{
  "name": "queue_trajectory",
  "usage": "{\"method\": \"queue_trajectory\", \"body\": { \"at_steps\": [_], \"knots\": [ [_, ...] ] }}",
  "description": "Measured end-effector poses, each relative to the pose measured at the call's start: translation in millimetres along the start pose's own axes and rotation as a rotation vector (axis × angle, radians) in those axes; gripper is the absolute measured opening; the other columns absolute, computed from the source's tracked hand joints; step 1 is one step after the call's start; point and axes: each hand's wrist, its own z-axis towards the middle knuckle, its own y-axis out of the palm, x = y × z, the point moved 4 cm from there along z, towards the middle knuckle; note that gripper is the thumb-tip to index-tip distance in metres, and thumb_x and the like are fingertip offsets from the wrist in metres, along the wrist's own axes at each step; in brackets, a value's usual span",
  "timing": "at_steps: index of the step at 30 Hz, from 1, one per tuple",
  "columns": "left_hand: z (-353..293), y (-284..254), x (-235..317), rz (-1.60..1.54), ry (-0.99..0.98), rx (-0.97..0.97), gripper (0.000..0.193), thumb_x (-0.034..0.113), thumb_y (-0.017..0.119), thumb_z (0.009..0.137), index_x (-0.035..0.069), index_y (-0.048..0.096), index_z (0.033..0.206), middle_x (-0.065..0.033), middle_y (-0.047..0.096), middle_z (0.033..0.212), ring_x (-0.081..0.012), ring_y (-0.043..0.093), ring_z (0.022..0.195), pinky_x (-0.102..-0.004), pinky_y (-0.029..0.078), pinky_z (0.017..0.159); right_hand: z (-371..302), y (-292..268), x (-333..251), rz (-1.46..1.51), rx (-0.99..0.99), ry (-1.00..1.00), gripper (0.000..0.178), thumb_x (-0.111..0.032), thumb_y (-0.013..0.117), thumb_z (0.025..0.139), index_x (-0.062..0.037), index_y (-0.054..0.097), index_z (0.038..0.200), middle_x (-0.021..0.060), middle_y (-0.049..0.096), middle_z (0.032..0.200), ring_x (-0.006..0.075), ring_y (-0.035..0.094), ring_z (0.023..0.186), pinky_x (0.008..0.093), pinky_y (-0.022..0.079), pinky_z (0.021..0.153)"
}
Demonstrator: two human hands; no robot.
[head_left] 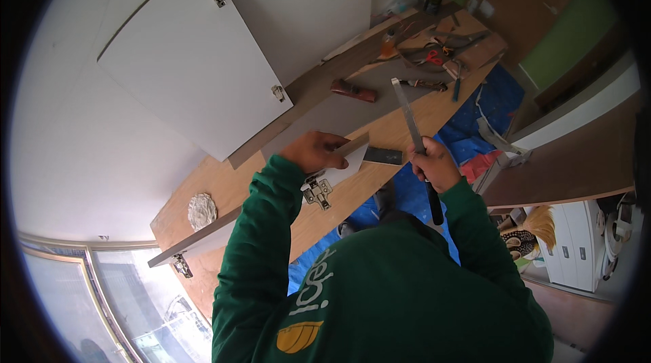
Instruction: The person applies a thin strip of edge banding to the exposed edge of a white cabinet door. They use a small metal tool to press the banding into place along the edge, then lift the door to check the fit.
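A white cabinet door (352, 158) stands on edge across the wooden worktop, its middle hidden behind my left forearm. My left hand (316, 153) grips its upper edge near the right end. Just below that hand, a metal hinge (317, 192) is fixed to the door; a second hinge (182, 266) sits by its far left end. My right hand (436, 165) is closed around a flat metal file (409, 113), its blade pointing up and away and its black handle showing below my fist. The blade is apart from the door. Between my hands lies a dark rectangular block (383, 155).
Another white door (196, 58) with hinges leans on the wall. The worktop (224, 193) bears a rolled cloth (202, 211), a reddish-brown case (354, 90), red-handled scissors (432, 58) and several tools. Blue sheeting (498, 102) covers the floor; a white drawer unit (568, 248) stands right.
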Motion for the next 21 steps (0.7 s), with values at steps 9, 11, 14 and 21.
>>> {"method": "queue_trajectory", "body": {
  "at_steps": [9,11,14,21],
  "knots": [
    [-0.2,0.7,1.0,0.051,-0.036,0.001,0.074,0.03,0.088,0.077,0.007,0.071,0.145,-0.0209,0.077,0.132,-0.0316,0.074,0.121,-0.042,0.056,0.106,18.2,46.8,-34.5,-0.194,-0.127,-0.403,0.058,-0.018,0.079,0.097,-0.0119,0.063,0.152,0.0178,0.059,0.131,0.0208,0.071,0.09,0.0381,0.058,0.091],
    [-2.3,0.1,6.8,0.072,0.02,0.01,0.074,0.031,0.088,0.076,0.006,0.071,0.144,-0.0216,0.076,0.132,-0.033,0.073,0.122,-0.0432,0.056,0.107,36.8,55.1,-28.7,-0.413,-0.333,-0.234,0.07,-0.028,0.086,0.093,-0.0164,0.061,0.157,0.0192,0.056,0.134,0.0239,0.072,0.092,0.0398,0.058,0.097],
    [-6.9,-1.9,11.4,0.11,0.031,0.044,0.076,0.029,0.089,0.077,0.005,0.069,0.146,-0.0212,0.075,0.135,-0.0329,0.07,0.127,-0.0445,0.051,0.113,63.0,74.2,-30.6,-0.516,-0.381,-0.308,0.074,-0.043,0.093,0.086,-0.0134,0.067,0.149,0.0184,0.056,0.124,0.0265,0.072,0.091,0.0396,0.059,0.092],
    [-35.1,8.3,68.0,0.533,0.335,0.419,0.05,0.03,0.088,0.083,0.001,0.076,0.122,-0.0227,0.076,0.129,-0.0427,0.071,0.121,-0.0481,0.057,0.103,83.0,79.5,-25.3,-0.461,-0.573,-0.467,0.05,-0.039,0.09,0.091,-0.0044,0.075,0.125,0.0155,0.056,0.113,0.027,0.071,0.087,0.0388,0.06,0.077]
  ]
}}
